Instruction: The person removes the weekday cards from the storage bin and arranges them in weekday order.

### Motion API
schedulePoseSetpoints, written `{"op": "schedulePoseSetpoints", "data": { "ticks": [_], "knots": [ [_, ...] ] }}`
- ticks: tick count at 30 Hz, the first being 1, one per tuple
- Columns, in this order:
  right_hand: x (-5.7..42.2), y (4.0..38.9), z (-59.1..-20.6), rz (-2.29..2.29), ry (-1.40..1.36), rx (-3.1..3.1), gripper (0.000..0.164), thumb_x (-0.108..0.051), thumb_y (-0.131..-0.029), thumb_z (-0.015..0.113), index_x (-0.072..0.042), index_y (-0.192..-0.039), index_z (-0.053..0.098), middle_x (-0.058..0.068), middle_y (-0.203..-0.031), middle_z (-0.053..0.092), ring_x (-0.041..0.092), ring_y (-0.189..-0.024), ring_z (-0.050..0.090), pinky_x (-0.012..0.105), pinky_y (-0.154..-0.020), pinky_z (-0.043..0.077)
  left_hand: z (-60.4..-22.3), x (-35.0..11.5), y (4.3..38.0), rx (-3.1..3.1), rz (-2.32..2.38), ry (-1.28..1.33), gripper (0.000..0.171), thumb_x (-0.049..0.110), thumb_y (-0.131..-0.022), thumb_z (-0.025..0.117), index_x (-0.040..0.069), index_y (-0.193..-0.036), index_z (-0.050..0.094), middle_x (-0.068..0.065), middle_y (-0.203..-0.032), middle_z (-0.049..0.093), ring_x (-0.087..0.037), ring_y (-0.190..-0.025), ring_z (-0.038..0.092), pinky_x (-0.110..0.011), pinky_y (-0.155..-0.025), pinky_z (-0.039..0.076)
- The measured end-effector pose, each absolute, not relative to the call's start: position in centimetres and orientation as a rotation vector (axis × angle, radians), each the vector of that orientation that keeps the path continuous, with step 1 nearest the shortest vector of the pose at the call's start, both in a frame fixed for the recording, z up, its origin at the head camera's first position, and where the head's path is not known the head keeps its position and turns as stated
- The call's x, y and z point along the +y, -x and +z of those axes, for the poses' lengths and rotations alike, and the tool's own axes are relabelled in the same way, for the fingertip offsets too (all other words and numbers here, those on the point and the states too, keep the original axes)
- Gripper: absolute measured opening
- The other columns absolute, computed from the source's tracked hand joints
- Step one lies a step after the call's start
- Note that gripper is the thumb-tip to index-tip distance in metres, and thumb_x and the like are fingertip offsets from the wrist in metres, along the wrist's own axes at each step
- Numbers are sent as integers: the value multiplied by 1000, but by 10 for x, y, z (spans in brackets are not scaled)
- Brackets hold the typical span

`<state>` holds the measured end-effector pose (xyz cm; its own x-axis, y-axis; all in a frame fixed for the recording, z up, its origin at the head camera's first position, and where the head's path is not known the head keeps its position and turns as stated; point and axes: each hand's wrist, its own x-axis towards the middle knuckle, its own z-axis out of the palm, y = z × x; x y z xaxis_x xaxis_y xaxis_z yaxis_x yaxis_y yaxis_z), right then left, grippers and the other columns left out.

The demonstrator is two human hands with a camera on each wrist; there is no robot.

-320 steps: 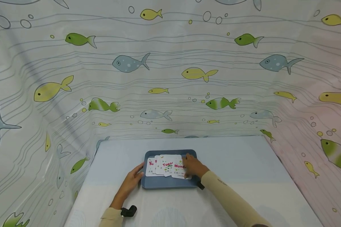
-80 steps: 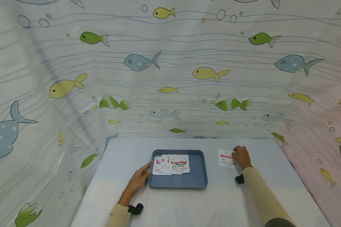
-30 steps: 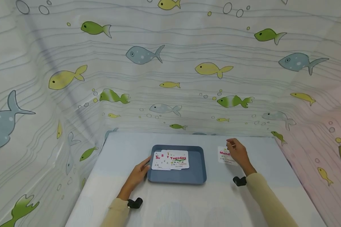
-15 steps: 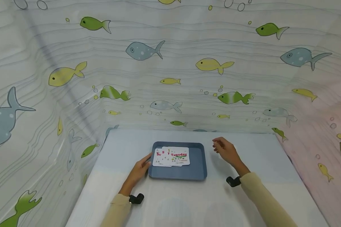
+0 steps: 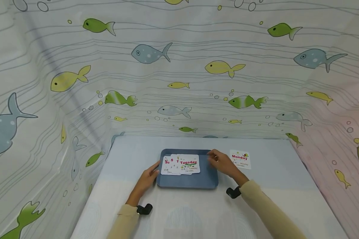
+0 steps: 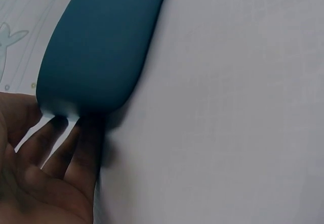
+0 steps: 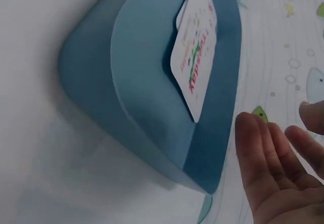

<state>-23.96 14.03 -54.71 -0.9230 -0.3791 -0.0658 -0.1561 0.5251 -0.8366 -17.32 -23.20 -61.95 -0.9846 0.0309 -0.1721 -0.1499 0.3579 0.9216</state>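
In the head view my left hand (image 5: 146, 177) rests at the left end of a blue tray (image 5: 186, 184). The left wrist view shows its fairly straight fingers touching the outer wall of the tray (image 6: 101, 47). Several white weekday cards overlap inside the tray, with the Tuesday card (image 5: 189, 166) on top at the right. My right hand (image 5: 224, 164) hovers over the tray's right edge, holding nothing. In the right wrist view the fingers of that hand (image 7: 278, 173) are extended, apart from the Tuesday card (image 7: 195, 57). A Monday card (image 5: 240, 160) lies face up on the table, right of the tray.
A pale cloth covers the table (image 5: 179, 212). Behind it and at both sides hangs a white curtain (image 5: 173, 73) printed with fish. Each wrist carries a black camera, such as the left one (image 5: 145, 209).
The Monday card was carried from the tray to the table on the right and let go. My right hand has since moved left to the tray, while the left hand stays at its end.
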Motion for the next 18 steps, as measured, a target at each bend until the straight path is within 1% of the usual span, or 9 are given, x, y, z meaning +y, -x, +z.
{"op": "schedulePoseSetpoints", "data": {
  "ticks": [1,6,12,18],
  "knots": [
    [137,240,-549,-1324,450,2527,30,-19,-102,58,-6,-129,58,10,-107,66,20,-84,67,33,-71,60,-619,-232,173,2448,1701,109,49,21,-105,51,25,-153,42,-2,-162,35,-31,-152,27,-53,-123,25],
    [124,237,-560,-1248,402,2511,33,-16,-99,63,-3,-129,59,7,-104,65,19,-79,66,28,-66,57,-622,-230,169,2438,1706,104,50,19,-105,51,24,-154,41,-2,-162,35,-31,-153,25,-53,-124,24],
    [109,235,-569,-1257,356,2488,34,-15,-96,66,-2,-127,60,7,-104,63,18,-81,64,30,-67,57,-623,-232,161,2441,1709,107,49,21,-105,52,25,-153,43,-3,-162,36,-33,-152,26,-55,-122,26],
    [100,244,-574,-1243,359,2524,35,-17,-94,70,-3,-125,61,8,-106,63,18,-90,64,30,-68,59,-620,-233,167,2455,1711,79,49,20,-105,52,25,-153,42,-5,-162,35,-34,-152,27,-55,-122,26]
  ]
}}
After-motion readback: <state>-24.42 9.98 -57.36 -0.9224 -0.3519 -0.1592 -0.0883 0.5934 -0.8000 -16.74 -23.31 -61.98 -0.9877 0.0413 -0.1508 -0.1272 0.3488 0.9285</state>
